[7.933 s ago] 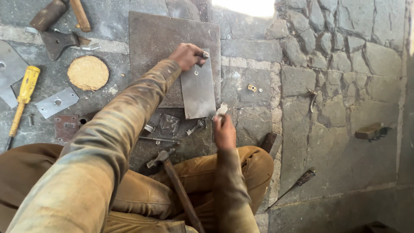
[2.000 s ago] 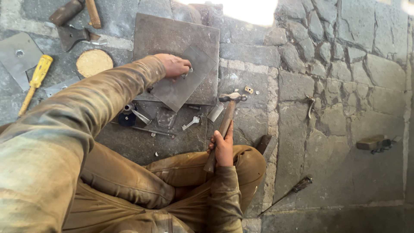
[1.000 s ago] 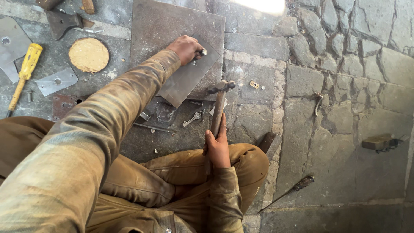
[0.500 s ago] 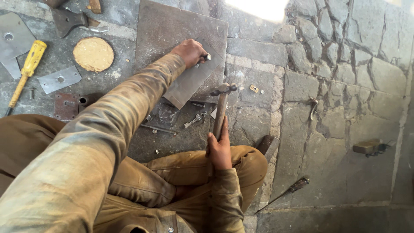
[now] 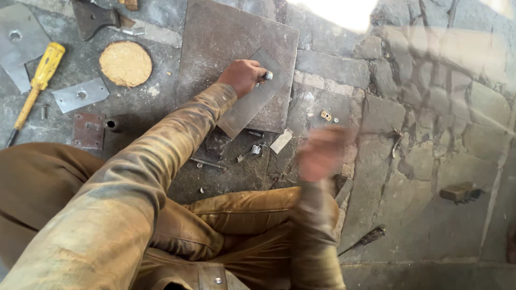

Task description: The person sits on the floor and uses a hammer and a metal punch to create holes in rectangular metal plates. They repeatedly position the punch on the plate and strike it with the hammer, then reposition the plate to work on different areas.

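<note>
My left hand [image 5: 243, 75] was closed around a short metal punch [image 5: 265, 76], its tip set against a thin grey metal strip [image 5: 252, 104]. The strip lay slantwise across the thick square steel plate [image 5: 226, 48] on the stone floor [image 5: 419, 161], presumably so the plate backed it like an anvil. My left fingers also pressed down, likely to keep the strip from shifting. My right hand [image 5: 321, 153] was raised beside the plate and badly blurred; I could not tell how far its grip was closed or what it held. Off to the left lay a yellow-handled screwdriver [image 5: 37, 80], a round tan disc [image 5: 126, 63] and small drilled plates [image 5: 80, 95], within reach.
</note>
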